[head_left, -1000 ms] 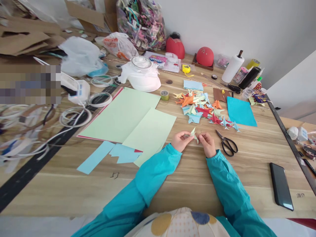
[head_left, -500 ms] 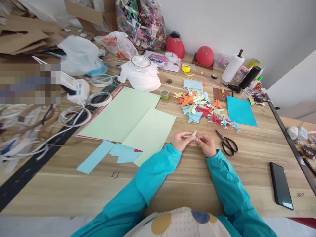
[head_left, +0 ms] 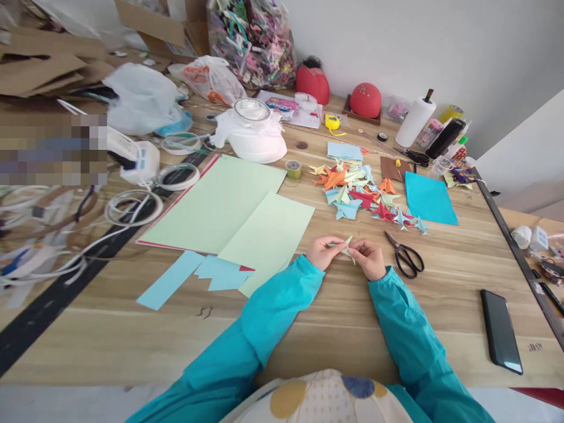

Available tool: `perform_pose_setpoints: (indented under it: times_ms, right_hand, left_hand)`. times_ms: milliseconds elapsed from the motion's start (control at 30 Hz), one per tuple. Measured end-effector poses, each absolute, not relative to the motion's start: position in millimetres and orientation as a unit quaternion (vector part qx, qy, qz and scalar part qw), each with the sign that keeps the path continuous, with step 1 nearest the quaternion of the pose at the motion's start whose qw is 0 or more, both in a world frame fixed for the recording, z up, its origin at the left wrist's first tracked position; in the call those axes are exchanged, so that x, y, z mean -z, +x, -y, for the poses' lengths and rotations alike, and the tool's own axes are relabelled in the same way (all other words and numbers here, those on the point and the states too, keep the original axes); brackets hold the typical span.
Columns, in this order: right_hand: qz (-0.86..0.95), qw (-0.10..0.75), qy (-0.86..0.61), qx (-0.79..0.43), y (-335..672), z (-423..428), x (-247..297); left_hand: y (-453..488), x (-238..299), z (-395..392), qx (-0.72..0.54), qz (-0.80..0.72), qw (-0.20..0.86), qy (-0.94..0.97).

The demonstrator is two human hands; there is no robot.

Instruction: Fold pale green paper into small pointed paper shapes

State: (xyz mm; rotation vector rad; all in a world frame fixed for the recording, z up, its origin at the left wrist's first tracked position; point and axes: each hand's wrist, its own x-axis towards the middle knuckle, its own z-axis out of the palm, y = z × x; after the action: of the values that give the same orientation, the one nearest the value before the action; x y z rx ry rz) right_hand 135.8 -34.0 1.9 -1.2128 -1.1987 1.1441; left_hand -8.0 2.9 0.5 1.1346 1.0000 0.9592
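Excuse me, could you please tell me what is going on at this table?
A person in teal sleeves is holding a small piece of folded pale green paper between the fingertips of the left hand and right hand. Just beyond the hands lies a pile of folded paper shapes in several colors. Black-handled scissors rest beside the right hand, and large pale green sheets lie to the left.

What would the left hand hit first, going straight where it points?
Past the pale green folded paper it holds, the left hand would probably meet the right hand; depth is unclear.
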Motion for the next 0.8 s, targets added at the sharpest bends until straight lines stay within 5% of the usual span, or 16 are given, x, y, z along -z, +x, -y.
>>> perform_pose_setpoints:
  times_ms: [800]
  right_hand:
    - [0.459, 0.577, -0.451, -0.503, 140.9, 30.5, 0.7]
  left_hand:
    - [-5.3, -3.5, 1.2, -0.385, -0.409, 0.646, 0.516]
